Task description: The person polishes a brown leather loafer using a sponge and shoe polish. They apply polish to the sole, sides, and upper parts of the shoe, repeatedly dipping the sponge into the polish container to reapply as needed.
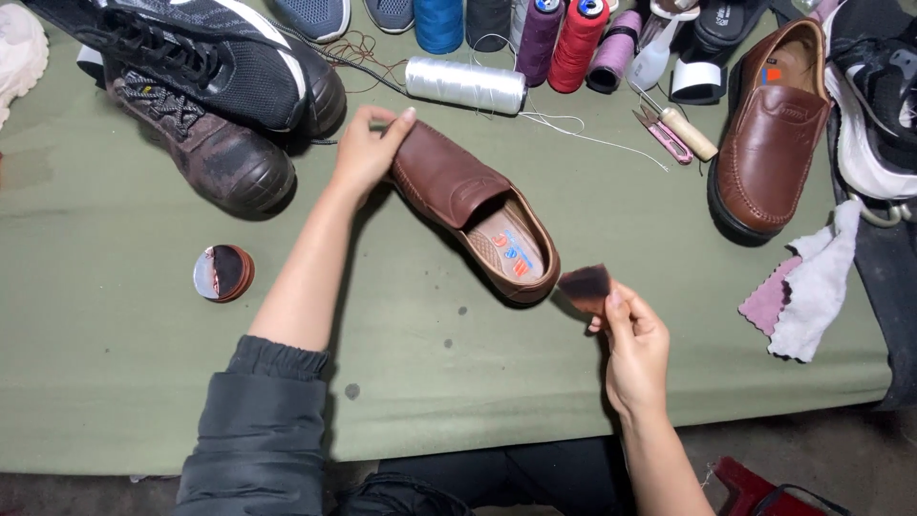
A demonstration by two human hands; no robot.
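The left hand [368,153] gripped the toe of a brown loafer [475,215], thumb and fingers wrapped round it, the shoe lying near the middle of the green table [115,363]. Just beyond the loafer's heel, the right hand [635,349] pinched a small dark polish-stained pad [586,287] between thumb and fingertips. The leather looked stiff and fairly light, likely slick once waxed, so the toe or heel counter seemed the firmest hold. Left of the loafer sat an open round tin [224,273] holding dark brown polish.

Shoe-repair workshop: worn shoes [229,105], thread spools [535,38], snips [664,134].
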